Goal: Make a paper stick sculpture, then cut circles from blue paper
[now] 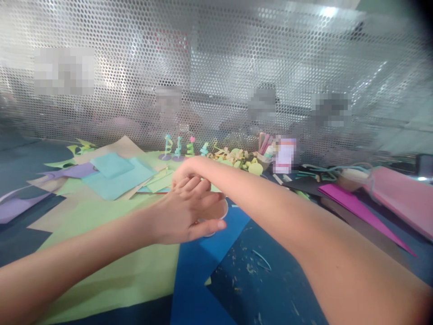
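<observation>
My left hand [186,210] reaches in over the sheets, its fingers bent and its thumb stretched to the right. It is closed around a round, white-rimmed thing [221,210], perhaps a cup, mostly covered by the fingers and thumb. Just beyond it, my right hand [189,168] crosses from the right with the wrist sharply bent; its fingers are hidden behind the left hand. Below both lies a blue paper sheet [199,275], with a large light green sheet [118,271] to its left.
Small paper curl figures [168,146] stand at the back, beside a heap of yellow paper pieces [233,158]. Turquoise paper [113,166] lies left. At right are magenta paper [365,216], a pink pad [402,194] and a cable. A perforated metal screen [216,67] borders the table; people sit behind it.
</observation>
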`<state>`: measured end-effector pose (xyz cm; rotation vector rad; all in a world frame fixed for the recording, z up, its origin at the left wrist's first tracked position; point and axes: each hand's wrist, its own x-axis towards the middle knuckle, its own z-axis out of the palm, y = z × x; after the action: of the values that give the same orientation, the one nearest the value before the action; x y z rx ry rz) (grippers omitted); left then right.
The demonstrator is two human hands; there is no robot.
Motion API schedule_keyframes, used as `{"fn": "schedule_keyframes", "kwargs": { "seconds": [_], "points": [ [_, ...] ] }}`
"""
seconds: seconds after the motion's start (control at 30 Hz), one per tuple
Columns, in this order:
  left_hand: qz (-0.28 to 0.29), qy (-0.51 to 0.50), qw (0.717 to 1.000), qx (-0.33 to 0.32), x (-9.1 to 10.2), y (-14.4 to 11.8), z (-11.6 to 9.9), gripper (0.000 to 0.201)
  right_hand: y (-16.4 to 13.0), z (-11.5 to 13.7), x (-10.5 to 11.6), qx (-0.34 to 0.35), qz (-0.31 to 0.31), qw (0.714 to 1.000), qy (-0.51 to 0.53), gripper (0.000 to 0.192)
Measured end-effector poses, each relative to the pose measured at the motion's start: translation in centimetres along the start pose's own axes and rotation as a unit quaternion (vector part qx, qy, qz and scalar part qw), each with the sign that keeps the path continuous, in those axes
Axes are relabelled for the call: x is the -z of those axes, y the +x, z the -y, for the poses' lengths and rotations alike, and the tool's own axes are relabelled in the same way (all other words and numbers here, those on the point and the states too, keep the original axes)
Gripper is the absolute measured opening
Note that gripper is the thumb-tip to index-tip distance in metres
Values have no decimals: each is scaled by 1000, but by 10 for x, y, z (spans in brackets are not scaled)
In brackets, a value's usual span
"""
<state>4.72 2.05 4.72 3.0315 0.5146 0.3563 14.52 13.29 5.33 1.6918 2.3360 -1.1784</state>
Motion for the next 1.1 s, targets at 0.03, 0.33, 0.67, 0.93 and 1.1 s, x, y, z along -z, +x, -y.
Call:
{"fn": "schedule_keyframes", "kwargs": {
  "seconds": [0.03,0.33,0.67,0.93,1.1],
  "points": [
    [-1,0,1000,1,0,0,0,54,-4,1,0,-25,31,999,-7,16],
    [0,-1,1000,6,1,1,-2,53,-29,-13,9,-73,127,989,-36,18],
    [12,33,999,1,4,2,-8,50,-73,-56,-2,16,23,998,59,8],
    [15,37,999,6,6,3,-13,48,-95,-79,-4,39,-72,994,74,16],
    [26,42,999,12,5,5,-13,48,-119,-87,-7,51,-129,988,60,22]
  ]
}}
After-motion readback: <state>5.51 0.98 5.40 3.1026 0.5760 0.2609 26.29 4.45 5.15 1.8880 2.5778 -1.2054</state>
